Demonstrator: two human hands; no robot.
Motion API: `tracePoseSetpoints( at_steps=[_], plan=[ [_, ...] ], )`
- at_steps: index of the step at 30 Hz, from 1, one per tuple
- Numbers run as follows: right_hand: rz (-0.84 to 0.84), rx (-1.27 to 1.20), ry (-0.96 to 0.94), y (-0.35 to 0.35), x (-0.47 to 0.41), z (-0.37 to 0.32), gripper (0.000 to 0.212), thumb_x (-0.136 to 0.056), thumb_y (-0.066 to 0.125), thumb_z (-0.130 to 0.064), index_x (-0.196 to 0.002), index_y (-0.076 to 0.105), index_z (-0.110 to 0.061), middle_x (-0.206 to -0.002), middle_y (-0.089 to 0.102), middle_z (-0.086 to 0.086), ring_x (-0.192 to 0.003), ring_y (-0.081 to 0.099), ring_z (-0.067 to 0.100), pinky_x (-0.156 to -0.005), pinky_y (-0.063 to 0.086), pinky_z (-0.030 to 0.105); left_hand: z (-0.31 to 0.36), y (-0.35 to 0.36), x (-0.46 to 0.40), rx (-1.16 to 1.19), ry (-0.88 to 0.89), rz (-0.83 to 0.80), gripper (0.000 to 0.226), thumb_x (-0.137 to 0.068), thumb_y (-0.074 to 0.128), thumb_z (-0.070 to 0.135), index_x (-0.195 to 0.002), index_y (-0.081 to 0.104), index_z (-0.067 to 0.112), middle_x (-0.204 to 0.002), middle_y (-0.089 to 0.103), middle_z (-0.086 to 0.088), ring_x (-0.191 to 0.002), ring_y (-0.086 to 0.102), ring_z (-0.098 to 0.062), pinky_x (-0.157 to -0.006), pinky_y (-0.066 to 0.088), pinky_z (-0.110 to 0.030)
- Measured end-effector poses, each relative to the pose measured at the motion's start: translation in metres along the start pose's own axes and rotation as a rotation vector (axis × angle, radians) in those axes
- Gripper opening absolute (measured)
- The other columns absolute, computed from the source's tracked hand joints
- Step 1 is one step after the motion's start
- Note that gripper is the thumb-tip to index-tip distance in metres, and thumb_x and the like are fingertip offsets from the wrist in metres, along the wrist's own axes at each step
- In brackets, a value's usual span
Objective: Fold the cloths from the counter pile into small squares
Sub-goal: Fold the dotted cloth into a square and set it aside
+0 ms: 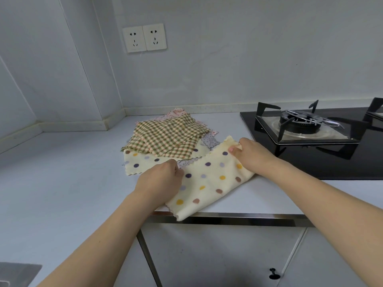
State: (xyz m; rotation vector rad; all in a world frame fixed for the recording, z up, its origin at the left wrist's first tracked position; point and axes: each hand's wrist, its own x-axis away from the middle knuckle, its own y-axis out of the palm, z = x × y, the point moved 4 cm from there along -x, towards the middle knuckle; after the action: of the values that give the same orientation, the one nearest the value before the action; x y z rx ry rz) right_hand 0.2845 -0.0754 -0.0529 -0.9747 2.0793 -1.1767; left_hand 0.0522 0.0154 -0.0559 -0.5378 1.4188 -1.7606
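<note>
Head camera looks down at your two bare arms over a pale counter (62, 183). You hold a cream polka-dot cloth (209, 183) with both hands. It lies at the front of the counter, and its near corner hangs a little over the front edge. Your left hand (159, 179) has its fingers curled on the cloth's left edge, gripping it. Your right hand (251, 153) pinches the far corner of the cloth between thumb and fingers, and that corner sticks up a bit.

Just behind your hands is the pile of cloths (165, 137). A green and orange checked cloth (167, 135) sits on top. Under it is another cream dotted cloth (141, 160), and bits of pink and grey flowery cloths peek out at the sides. The cloth you hold touches the front of the pile.

To the right is a black gas stove (310, 129) with a burner grate. On the wall behind is a double wall socket (144, 37). Below the counter are white cabinet doors, one with a small black knob (274, 274).
</note>
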Motion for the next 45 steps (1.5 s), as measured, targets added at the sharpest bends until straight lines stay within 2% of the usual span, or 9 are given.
tracePoseSetpoints(
  at_steps=[7,12,18,26,30,32,36,40,45],
  plan=[
    [0.324,0.422,-0.094,-0.005,0.033,-0.036,0.053,-0.097,0.033,-0.052,-0.128,0.042,-0.012,-0.130,0.040,0.011,-0.118,0.038,0.031,-0.094,0.034,0.046,-0.002,-0.009,0.000,0.129,0.061,-0.042,0.009,-0.096,0.047,0.031,-0.097,0.050,0.023,-0.087,0.061,0.005,-0.071,0.056,-0.014,-0.061,0.045,-0.032],
    [-0.144,0.296,-0.169,0.041,0.070,-0.048,0.071,-0.092,0.018,-0.065,-0.149,0.022,-0.022,-0.157,0.015,0.007,-0.144,0.010,0.028,-0.116,0.008,0.049,-0.001,-0.019,0.005,0.322,0.111,-0.237,0.009,-0.095,0.053,0.033,-0.095,0.057,0.024,-0.082,0.060,0.007,-0.066,0.050,-0.009,-0.059,0.040,-0.021],
    [-0.286,0.306,-0.103,0.042,0.065,-0.043,0.074,-0.089,0.013,-0.072,-0.152,-0.001,-0.036,-0.161,-0.011,-0.001,-0.147,-0.015,0.027,-0.113,-0.012,0.058,-0.009,-0.031,0.012,0.514,0.011,-0.473,0.006,-0.096,0.055,0.028,-0.100,0.058,0.025,-0.092,0.070,-0.006,-0.061,0.055,-0.016,-0.057,0.045,-0.028],
    [-0.246,0.319,-0.088,0.041,0.065,-0.042,0.060,-0.097,0.009,-0.058,-0.152,0.004,-0.035,-0.161,-0.010,-0.001,-0.147,-0.013,0.027,-0.112,-0.013,0.061,-0.013,-0.029,0.009,0.405,-0.076,-0.435,0.019,-0.094,0.058,0.027,-0.100,0.059,0.009,-0.075,0.072,0.003,-0.052,0.057,-0.017,-0.051,0.049,-0.026],
    [0.166,0.341,-0.368,0.028,0.085,-0.065,0.056,-0.095,0.027,-0.045,-0.142,0.038,-0.018,-0.152,0.030,0.007,-0.139,0.025,0.032,-0.111,0.019,0.053,-0.018,-0.027,0.007,0.447,-0.106,-0.439,0.018,-0.093,0.060,0.021,-0.099,0.062,0.005,-0.077,0.074,-0.007,-0.050,0.059,-0.016,-0.050,0.049,-0.025],
    [0.064,0.249,-0.423,0.034,0.099,-0.073,0.055,-0.096,0.032,-0.050,-0.142,0.038,-0.021,-0.148,0.033,0.001,-0.136,0.028,0.026,-0.110,0.025,0.045,-0.022,-0.028,0.006,0.505,-0.136,-0.434,0.016,-0.094,0.060,0.019,-0.097,0.063,0.004,-0.080,0.073,-0.009,-0.050,0.059,-0.016,-0.049,0.048,-0.024],
    [-0.273,0.304,-0.326,0.055,0.107,-0.065,0.076,-0.091,0.017,-0.069,-0.153,0.004,-0.028,-0.161,-0.007,-0.003,-0.147,-0.010,0.019,-0.117,-0.006,0.050,-0.030,-0.027,0.004,0.573,-0.212,-0.381,0.014,-0.095,0.059,0.015,-0.094,0.063,0.002,-0.079,0.069,-0.014,-0.050,0.059,-0.016,-0.049,0.049,-0.025],
    [-0.352,0.297,-0.320,0.053,0.105,-0.064,0.088,-0.083,0.017,-0.078,-0.153,-0.006,-0.028,-0.160,-0.019,-0.004,-0.146,-0.021,0.017,-0.116,-0.012,0.051,-0.031,-0.025,0.003,0.541,-0.216,-0.334,0.011,-0.093,0.062,0.015,-0.085,0.061,0.007,-0.088,0.069,-0.023,-0.049,0.054,-0.016,-0.047,0.047,-0.025],
    [0.087,0.219,-0.591,0.038,0.132,-0.080,0.078,-0.075,0.033,-0.078,-0.134,0.041,-0.027,-0.132,0.036,-0.004,-0.123,0.034,0.019,-0.107,0.028,0.039,-0.023,-0.023,0.003,0.387,-0.109,-0.309,0.007,-0.092,0.060,0.014,-0.094,0.059,0.007,-0.086,0.071,-0.009,-0.050,0.045,-0.016,-0.046,0.040,-0.024]
  ],
)
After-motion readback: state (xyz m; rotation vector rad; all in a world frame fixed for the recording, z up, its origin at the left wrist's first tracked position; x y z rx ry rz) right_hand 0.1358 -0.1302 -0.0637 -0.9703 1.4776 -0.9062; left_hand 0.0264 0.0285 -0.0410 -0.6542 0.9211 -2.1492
